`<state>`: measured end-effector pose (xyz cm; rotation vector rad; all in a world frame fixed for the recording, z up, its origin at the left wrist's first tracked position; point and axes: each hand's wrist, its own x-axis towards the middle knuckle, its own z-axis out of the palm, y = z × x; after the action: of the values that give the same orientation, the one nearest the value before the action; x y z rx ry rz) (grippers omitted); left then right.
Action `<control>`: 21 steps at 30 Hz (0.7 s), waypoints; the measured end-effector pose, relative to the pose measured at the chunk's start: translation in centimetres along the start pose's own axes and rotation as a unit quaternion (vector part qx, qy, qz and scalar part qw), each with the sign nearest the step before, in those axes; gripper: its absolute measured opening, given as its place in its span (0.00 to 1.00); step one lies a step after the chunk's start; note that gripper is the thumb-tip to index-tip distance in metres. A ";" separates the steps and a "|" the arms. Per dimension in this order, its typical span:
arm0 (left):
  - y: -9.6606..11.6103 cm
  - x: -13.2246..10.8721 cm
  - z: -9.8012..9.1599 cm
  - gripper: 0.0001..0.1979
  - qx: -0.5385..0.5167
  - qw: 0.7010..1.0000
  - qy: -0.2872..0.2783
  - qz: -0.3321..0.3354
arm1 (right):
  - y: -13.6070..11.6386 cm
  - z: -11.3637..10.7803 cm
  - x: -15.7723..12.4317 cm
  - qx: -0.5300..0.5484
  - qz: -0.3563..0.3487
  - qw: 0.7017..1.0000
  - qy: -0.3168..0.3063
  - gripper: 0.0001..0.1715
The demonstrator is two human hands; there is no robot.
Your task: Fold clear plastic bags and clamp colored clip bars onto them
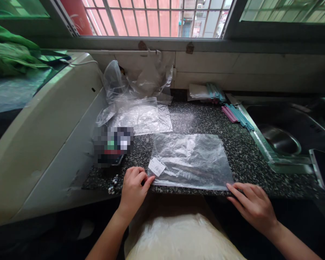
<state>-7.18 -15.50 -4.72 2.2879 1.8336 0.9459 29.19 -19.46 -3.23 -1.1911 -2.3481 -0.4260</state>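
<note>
A clear plastic bag [192,155] lies flat on the speckled counter in front of me, its near edge along the counter's front. A white printed label [156,167] sits at its left side. My left hand [135,182] pinches the near left corner between thumb and fingers. At the near right corner, my right hand [253,202] has its thumb below and index finger on top, gripping the edge. Small shiny metal pieces [113,185] rest on the counter just left of my left hand.
More clear bags [143,115] lie at the back left, beside a blurred-out object [113,146]. Blue and pink strips [238,116] lie near the sink [273,168] on the right, with a packet stack [199,92] behind. A white appliance [56,133] stands left; a phone-like device [323,169] lies far right.
</note>
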 end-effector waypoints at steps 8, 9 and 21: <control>0.4 0.7 0.1 0.06 0.063 0.992 0.107 0.027 | -1.6 0.0 0.1 0.007 -0.020 0.999 0.045 0.11; 1.2 0.5 0.4 0.07 0.048 0.990 0.115 0.058 | -1.7 -0.1 0.5 0.006 -0.022 0.999 0.048 0.09; 6.7 0.2 4.3 0.10 0.001 0.962 0.024 0.272 | -3.5 0.2 0.9 0.084 -0.066 0.992 0.068 0.09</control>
<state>0.75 -15.95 -5.35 2.8555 1.2221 1.0552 25.82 -20.71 -3.13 -0.9047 -2.3010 -0.3352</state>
